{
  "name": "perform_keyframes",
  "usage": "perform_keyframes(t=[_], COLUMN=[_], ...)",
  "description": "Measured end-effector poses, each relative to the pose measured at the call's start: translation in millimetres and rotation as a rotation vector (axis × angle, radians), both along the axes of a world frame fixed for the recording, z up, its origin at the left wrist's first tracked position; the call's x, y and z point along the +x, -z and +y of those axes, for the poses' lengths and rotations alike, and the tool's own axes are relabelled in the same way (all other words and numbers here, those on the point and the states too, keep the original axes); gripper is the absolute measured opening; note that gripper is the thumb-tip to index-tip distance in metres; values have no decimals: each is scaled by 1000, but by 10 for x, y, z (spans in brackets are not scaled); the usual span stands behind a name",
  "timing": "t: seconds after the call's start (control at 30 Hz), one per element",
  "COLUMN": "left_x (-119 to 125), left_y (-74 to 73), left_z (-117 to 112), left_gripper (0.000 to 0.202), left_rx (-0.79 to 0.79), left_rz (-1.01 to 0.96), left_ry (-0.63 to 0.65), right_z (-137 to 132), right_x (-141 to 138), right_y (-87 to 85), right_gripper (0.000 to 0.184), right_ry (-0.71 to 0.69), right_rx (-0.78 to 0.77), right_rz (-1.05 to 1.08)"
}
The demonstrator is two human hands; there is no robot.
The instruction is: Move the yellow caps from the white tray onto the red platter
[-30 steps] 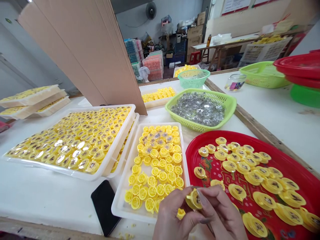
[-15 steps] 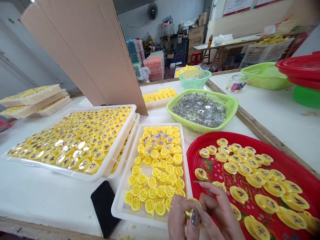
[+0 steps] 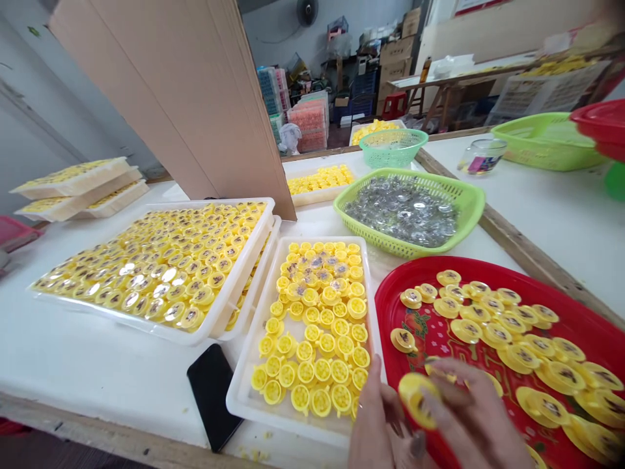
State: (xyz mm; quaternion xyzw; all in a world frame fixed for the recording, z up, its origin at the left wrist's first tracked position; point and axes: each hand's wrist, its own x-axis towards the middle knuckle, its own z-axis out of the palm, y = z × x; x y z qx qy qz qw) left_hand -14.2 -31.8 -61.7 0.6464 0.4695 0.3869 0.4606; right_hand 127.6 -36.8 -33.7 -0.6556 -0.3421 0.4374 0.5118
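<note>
My right hand (image 3: 471, 417) pinches a small yellow toy cup (image 3: 417, 398) between thumb and fingers, over the near left side of a red tray (image 3: 390, 280); motion blurs it. Beside it, my left hand (image 3: 374, 426) is closed with fingers curled, at the near right corner of a white tray (image 3: 239, 397). Whatever it holds, if anything, is hidden. Open yellow cups (image 3: 306, 371) with small yellow bits inside fill much of the white tray, some clear discs (image 3: 317, 262) lying on the far ones. Yellow cups with picture discs (image 3: 520, 357) lie scattered on the red tray.
A green basket (image 3: 476, 208) of clear discs stands behind the trays. Stacked white trays of cups (image 3: 215, 322) and a black phone (image 3: 212, 397) are left. A cardboard sheet (image 3: 170, 98) rises behind. A wooden strip (image 3: 517, 254) and a jar (image 3: 483, 156) lie right.
My hands have moved apart slightly; the yellow cup that was between both is now in my right hand, tilted towards the red tray. The view has shifted a little.
</note>
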Motion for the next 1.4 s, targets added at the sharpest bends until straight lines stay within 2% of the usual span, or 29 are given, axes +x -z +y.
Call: perform_keyframes(t=[0.07, 0.1, 0.17, 0.27, 0.33, 0.43, 0.53, 0.63, 0.77, 0.87, 0.97, 1.2, 1.4], left_x=[-162, -285, -574, -927, -1014, -954, -845, -790, -756, -751, -785, -846, -752], left_y=[-87, -117, -142, -117, -99, -110, -147, -174, -182, -185, -198, -233, -195], left_z=[188, 293, 500, 733, 806, 843, 885, 954, 1016, 1027, 1030, 1047, 1070], left_gripper=[43, 30, 25, 22, 22, 26, 28, 29, 31, 31, 30, 32, 35], left_rx=[156, 215, 285, 343, 346, 326, 308, 276, 250, 237, 221, 186, 179], left_rz=[180, 290, 505, 786, 908, 994, 1004, 980, 962, 953, 939, 936, 959], left_ry=[-33, -77, -124, -161, -167, -191, -208, -139, -90, -89, -69, -45, -62], right_z=[268, 404, 632, 809, 841, 851, 904, 1048, 1340, 1534, 1655, 1718, 1716], right_x=[400, 584, 859, 983, 944, 887, 880, 783, 382, 62, -100, -102, -16], right_y=[25, 47, 106, 207, 255, 261, 174, 30, -131, -174, -154, -66, -83], right_gripper=[32, 28, 24, 21, 20, 19, 21, 24, 25, 28, 30, 24, 25], right_ry=[-144, -197, -296, -413, -450, -477, -463, -474, -583, -655, -689, -717, -682], right_rx=[37, 0, -39, -30, -5, 39, 101, 246, 473, 548, 557, 573, 626], right_rz=[-369, -584, -969, -1164, -1259, -1414, -1524, -1559, -1508, -1500, -1507, -1451, -1200])
